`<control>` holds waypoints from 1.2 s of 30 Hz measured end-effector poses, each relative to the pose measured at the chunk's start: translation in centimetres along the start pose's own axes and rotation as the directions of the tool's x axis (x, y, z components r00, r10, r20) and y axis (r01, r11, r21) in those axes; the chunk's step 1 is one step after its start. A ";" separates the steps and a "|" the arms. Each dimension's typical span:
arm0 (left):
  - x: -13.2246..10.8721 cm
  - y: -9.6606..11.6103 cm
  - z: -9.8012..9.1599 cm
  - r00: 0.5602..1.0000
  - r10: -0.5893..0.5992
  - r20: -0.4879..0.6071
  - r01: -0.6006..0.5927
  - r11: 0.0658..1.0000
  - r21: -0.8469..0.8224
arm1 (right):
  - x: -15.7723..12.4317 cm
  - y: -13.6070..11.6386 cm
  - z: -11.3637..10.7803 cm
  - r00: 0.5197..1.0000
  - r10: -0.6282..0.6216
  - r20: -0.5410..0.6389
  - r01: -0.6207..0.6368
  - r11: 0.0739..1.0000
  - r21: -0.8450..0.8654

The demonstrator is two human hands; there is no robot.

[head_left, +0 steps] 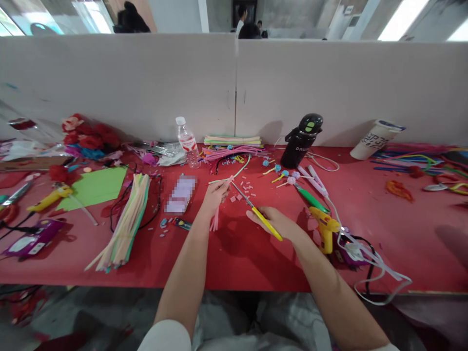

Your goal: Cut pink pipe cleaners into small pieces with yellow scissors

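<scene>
My left hand (216, 195) is closed around thin pink fuzzy strips that look like pipe cleaners (215, 222); their ends hang below the fingers and a tip shows above. In my right hand (272, 219) is a pair of scissors (263, 222) with a yellow handle, seen nearly edge-on. The blade tips point up and left, close to the left fingertips. Short cut pink pieces (245, 187) lie scattered on the red table just beyond the blades. A pale green strip (242, 166) stretches behind the left hand.
A bundle of cream and green pipe cleaners (126, 224) and a phone (181, 195) lie left. Behind stand a plastic bottle (188, 144) and a black flask (302, 141). A yellow glue gun (324, 228) with cables sits near my right forearm. A partition (146, 83) bounds the table (237, 263).
</scene>
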State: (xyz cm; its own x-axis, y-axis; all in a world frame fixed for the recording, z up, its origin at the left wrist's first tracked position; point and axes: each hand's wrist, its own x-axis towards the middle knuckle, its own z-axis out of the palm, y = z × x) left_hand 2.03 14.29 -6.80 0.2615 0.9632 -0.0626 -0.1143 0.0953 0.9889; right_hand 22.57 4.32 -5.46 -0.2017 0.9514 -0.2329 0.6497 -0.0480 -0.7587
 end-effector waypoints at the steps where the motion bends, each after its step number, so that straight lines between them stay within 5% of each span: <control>1: -0.1 0.1 0.1 1.000 -0.007 0.012 0.007 1.000 0.004 | 0.1 0.0 0.2 1.000 -0.007 0.004 0.007 1.000 0.004; 15: -0.1 -0.2 0.4 0.987 -0.074 0.144 0.067 0.996 0.051 | 0.6 -0.3 1.0 0.999 -0.049 0.014 0.046 0.984 0.170; 26: -0.5 -0.1 1.2 0.963 -0.197 0.182 0.191 0.980 0.048 | 0.0 -0.2 -0.2 0.998 0.046 0.039 -0.045 0.998 -0.038; 36: -0.7 0.6 1.5 0.958 -0.210 0.196 0.223 0.974 -0.043 | -0.3 0.1 -0.2 0.999 0.037 0.009 -0.037 0.998 -0.058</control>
State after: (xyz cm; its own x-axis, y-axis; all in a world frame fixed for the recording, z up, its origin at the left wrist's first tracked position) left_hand 3.22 13.30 -5.98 0.4628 0.8529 -0.2414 -0.0940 0.3180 0.9434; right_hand 22.83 4.04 -5.36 -0.1842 0.9460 -0.2668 0.6982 -0.0652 -0.7129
